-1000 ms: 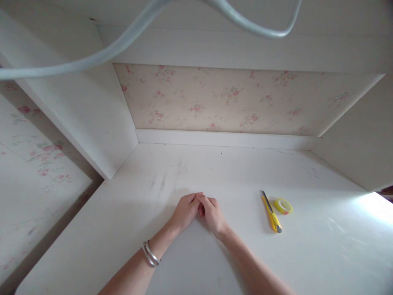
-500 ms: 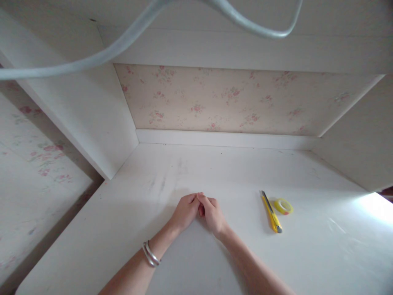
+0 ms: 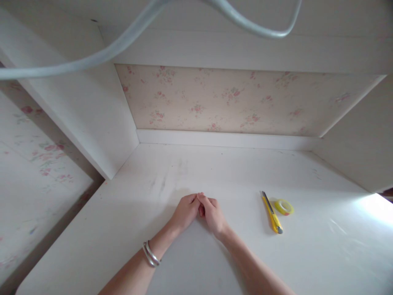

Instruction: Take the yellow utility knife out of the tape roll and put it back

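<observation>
My left hand [image 3: 186, 211] and my right hand [image 3: 212, 214] rest together on the white desktop [image 3: 227, 172], touching at the thumbs and curled fingers. Both are closed, and no object shows in either of them. Two silver bangles [image 3: 151, 254] circle my left wrist. To the right of my right hand lies a yellow utility knife [image 3: 272, 213], apart from it and slanting, its dark end pointing away from me. Just right of the knife is a roll of yellow tape [image 3: 284, 207], lying flat.
A pale cable [image 3: 92, 61] crosses the top of the view, close to the camera. White side panels [image 3: 92, 119] and an overhead shelf [image 3: 245, 49] frame the desk. Floral wallpaper [image 3: 184, 98] covers the back wall. Bright light falls on the right edge.
</observation>
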A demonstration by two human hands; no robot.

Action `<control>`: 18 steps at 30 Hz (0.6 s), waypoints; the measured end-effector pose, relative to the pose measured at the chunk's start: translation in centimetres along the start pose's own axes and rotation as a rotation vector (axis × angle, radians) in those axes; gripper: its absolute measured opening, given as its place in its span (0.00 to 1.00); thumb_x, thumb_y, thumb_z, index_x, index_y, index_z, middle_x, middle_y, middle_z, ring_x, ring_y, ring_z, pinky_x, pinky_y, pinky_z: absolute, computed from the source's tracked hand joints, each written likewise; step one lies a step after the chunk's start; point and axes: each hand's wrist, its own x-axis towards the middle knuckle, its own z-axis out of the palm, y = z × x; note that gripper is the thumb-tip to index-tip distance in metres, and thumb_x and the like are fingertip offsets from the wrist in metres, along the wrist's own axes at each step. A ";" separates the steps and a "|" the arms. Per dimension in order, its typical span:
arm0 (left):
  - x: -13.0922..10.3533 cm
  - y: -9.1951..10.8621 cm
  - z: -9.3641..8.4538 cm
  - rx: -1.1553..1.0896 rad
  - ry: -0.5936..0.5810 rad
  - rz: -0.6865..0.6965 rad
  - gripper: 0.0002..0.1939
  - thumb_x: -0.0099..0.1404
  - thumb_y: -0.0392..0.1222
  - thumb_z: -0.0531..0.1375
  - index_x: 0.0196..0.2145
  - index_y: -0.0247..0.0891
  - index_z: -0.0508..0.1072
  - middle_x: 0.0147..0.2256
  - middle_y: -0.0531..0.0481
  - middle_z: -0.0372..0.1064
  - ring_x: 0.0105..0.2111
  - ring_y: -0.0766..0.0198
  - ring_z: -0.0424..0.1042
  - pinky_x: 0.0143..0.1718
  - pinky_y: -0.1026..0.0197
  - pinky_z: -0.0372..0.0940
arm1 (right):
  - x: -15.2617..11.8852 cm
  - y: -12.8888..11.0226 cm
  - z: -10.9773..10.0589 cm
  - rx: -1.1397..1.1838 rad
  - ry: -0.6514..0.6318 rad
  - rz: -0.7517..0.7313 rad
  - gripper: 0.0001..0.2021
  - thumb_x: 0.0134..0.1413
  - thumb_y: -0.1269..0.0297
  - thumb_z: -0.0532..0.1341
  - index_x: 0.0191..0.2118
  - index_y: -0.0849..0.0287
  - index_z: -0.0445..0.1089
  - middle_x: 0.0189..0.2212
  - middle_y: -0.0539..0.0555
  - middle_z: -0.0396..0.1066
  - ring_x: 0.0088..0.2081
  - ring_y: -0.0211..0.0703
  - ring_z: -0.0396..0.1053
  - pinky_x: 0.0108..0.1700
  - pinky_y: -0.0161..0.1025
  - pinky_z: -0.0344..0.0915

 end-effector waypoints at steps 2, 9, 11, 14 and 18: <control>0.0 0.0 0.0 0.003 0.000 0.003 0.25 0.66 0.52 0.45 0.17 0.36 0.63 0.17 0.53 0.64 0.22 0.66 0.64 0.25 0.65 0.56 | 0.0 0.0 0.0 0.007 -0.007 0.003 0.25 0.55 0.49 0.50 0.13 0.59 0.54 0.12 0.46 0.51 0.18 0.33 0.50 0.23 0.34 0.47; -0.1 0.2 -0.1 -0.011 0.001 0.003 0.25 0.65 0.53 0.45 0.17 0.37 0.63 0.17 0.53 0.64 0.21 0.66 0.64 0.25 0.65 0.56 | 0.0 -0.1 0.0 -0.001 0.000 -0.003 0.25 0.55 0.50 0.50 0.13 0.59 0.54 0.12 0.46 0.52 0.18 0.33 0.50 0.24 0.34 0.47; 0.0 0.1 -0.1 -0.009 -0.002 0.001 0.25 0.65 0.53 0.45 0.17 0.37 0.63 0.17 0.53 0.64 0.22 0.66 0.65 0.25 0.65 0.56 | 0.0 -0.1 0.0 0.000 0.002 -0.001 0.24 0.55 0.50 0.50 0.13 0.59 0.54 0.12 0.46 0.51 0.18 0.33 0.50 0.24 0.34 0.47; 0.0 0.0 0.0 -0.004 0.002 0.002 0.25 0.66 0.53 0.45 0.17 0.36 0.63 0.18 0.53 0.64 0.22 0.66 0.65 0.26 0.65 0.56 | 0.0 0.0 0.0 0.002 0.004 0.007 0.24 0.54 0.50 0.50 0.13 0.58 0.54 0.12 0.46 0.51 0.18 0.33 0.49 0.23 0.34 0.46; 0.0 0.0 0.0 -0.005 -0.002 0.010 0.25 0.66 0.53 0.45 0.18 0.36 0.64 0.18 0.53 0.65 0.22 0.66 0.65 0.26 0.65 0.55 | 0.0 0.0 0.0 0.003 0.002 0.020 0.24 0.54 0.49 0.50 0.13 0.58 0.53 0.12 0.45 0.50 0.18 0.33 0.48 0.22 0.34 0.45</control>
